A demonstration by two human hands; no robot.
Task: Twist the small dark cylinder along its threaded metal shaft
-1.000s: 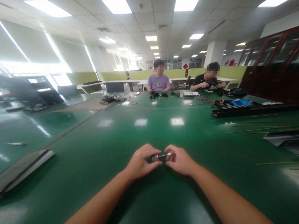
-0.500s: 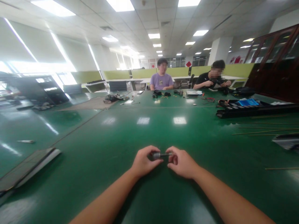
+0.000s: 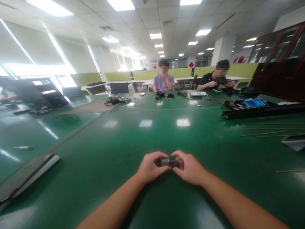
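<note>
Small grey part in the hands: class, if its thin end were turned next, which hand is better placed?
Probably the right hand: its fingers are at the thin end, while the left hand is around the thicker end.

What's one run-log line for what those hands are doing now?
left hand: holds metal cylinder | right hand: at thin rod, grip unclear | over: green table | opposite: person in purple shirt

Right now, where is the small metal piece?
In the head view, the small metal piece is below and slightly right of centre, held between the left hand and the right hand, over the green table.
</note>
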